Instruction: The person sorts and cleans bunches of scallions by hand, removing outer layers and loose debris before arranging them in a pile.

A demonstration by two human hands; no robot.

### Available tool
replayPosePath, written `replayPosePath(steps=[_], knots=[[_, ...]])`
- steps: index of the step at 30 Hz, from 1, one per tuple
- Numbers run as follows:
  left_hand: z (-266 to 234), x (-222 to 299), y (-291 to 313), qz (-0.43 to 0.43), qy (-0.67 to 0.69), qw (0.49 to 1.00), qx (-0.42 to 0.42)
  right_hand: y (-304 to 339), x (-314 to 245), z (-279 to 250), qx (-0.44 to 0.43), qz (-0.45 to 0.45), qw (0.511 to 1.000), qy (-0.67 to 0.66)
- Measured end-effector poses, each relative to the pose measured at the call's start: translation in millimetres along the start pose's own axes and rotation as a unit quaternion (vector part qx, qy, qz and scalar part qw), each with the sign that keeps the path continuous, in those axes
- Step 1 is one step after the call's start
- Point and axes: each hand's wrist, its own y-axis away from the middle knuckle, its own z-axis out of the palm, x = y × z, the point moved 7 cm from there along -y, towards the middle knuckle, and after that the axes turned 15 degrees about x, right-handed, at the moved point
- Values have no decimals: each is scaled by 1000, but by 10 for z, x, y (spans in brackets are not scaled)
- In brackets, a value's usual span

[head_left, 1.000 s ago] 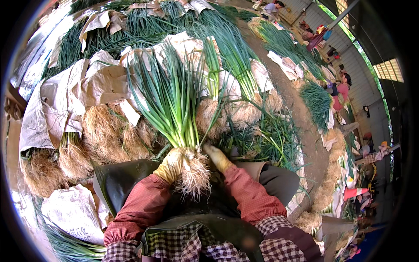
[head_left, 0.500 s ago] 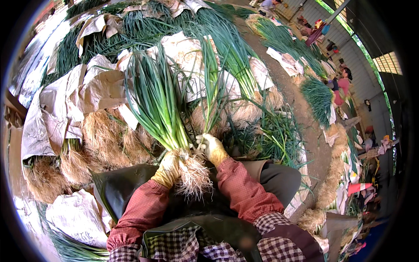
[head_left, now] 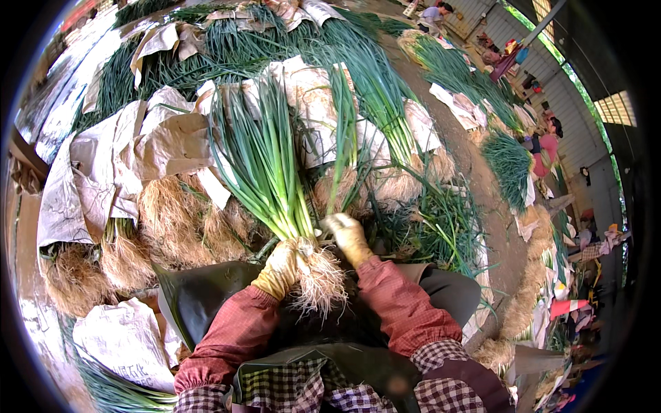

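My left hand (head_left: 279, 267), in a yellowed work glove, is closed round the base of a bunch of scallions (head_left: 270, 165). Its long green leaves point up and away from me, and its pale, tangled roots (head_left: 320, 281) hang over my lap. To the right of the bunch, my right hand (head_left: 348, 237), gloved alike, has its fingers curled together. A thin green scallion leaf (head_left: 337, 184), slightly blurred, runs down to those fingertips. The right hand is a little apart from the roots.
Rows of scallions with bushy roots (head_left: 165, 213) lie ahead, partly under pale sacks (head_left: 89, 172). Loose green leaves (head_left: 441, 220) are heaped at the right. A white sack (head_left: 124, 341) lies at lower left. A person in pink (head_left: 547, 148) is farther off at the right.
My right hand has drawn away from the bunch's base, to the right. The left hand keeps its hold on the scallions. The whole view has shifted slightly.
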Motion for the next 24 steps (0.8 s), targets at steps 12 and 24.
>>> replayPosePath(steps=[12, 24], knots=[[183, 661, 383, 9, 205, 979, 18, -994, 354, -1083, 226, -43, 926, 301], [-49, 348, 21, -34, 154, 983, 100, -578, -4, 299, -173, 288, 820, -463]])
